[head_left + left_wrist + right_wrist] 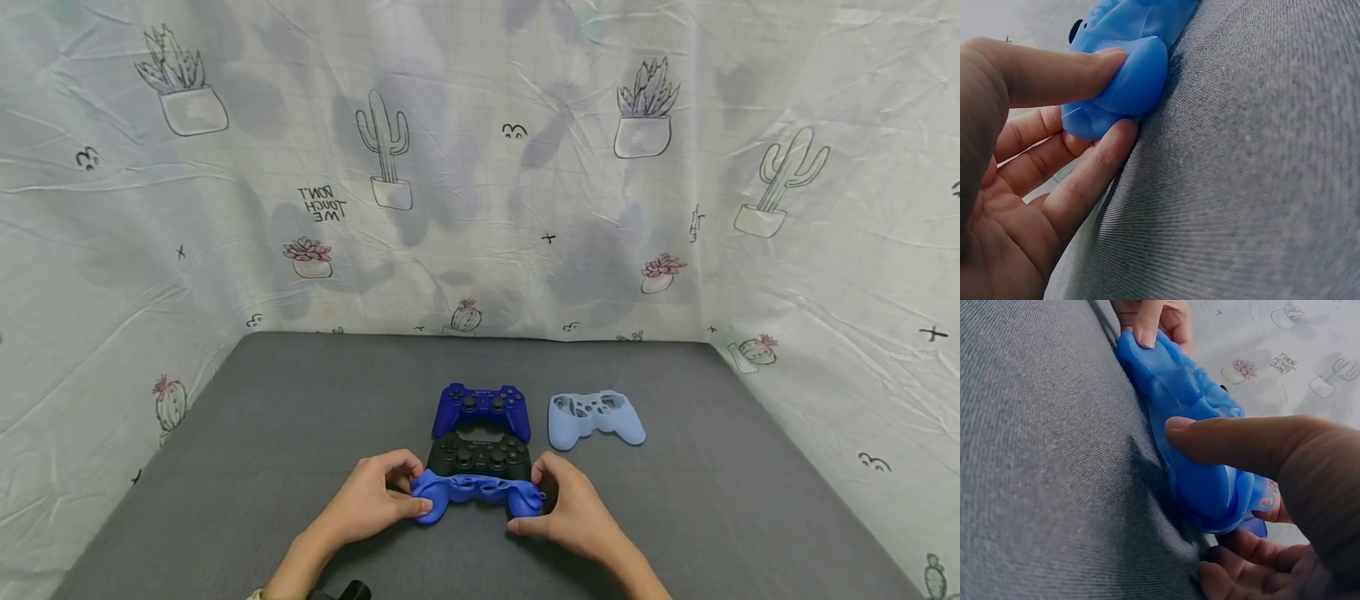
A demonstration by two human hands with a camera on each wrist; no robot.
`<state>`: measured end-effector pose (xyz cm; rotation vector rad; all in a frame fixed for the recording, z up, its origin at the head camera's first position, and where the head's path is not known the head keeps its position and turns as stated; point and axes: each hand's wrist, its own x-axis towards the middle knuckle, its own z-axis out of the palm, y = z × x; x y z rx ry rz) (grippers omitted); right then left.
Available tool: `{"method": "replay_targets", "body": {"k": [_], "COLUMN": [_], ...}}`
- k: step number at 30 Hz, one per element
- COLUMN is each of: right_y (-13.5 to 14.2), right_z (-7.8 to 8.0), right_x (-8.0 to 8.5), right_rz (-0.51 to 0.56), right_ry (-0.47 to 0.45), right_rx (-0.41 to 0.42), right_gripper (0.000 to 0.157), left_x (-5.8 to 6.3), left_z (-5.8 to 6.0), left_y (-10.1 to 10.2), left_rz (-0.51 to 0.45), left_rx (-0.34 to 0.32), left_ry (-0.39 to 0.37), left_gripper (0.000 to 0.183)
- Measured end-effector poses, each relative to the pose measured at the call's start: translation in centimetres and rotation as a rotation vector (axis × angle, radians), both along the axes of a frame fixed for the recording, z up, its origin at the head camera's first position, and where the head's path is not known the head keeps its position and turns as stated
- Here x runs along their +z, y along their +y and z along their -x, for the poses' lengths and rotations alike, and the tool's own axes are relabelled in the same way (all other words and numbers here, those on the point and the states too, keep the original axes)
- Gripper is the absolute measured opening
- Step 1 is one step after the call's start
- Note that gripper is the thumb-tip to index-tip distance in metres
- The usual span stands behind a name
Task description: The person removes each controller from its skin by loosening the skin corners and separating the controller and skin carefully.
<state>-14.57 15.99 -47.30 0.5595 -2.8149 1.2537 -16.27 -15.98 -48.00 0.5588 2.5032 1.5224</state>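
Note:
A blue silicone controller cover [480,490] is partly over the black game controller [480,458], around its near part; the sticks and buttons show bare beyond it. My left hand [375,493] grips the cover's left handle, thumb on top, as the left wrist view shows on the cover's rounded end [1141,78]. On the other side, my right hand [576,507] holds the right handle's edge. In the right wrist view, its thumb [1222,442] lies over the cover [1204,487] and a fingertip [1266,501] shows at the cover's far edge.
A dark blue game controller [483,393] lies just beyond the black one. To its right lies a pale blue controller cover [587,423] with cut-out holes. Patterned white cloth [465,167] walls in the grey table [315,400]. A small black object [356,591] shows at the bottom edge.

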Motion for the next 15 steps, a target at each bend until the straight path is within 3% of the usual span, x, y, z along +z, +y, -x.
{"method": "replay_targets", "body": {"k": [15], "right_y": [-0.32], "right_z": [0.03], "right_x": [0.34], "right_rz": [0.075], "right_ry": [0.032], "right_rx": [-0.04], "right_gripper": [0.047], "left_x": [0.59], "left_z": [0.01], "left_y": [0.05], "left_rz": [0.012], "left_rx": [0.003], "left_ry": [0.009], "left_gripper": [0.032]}}
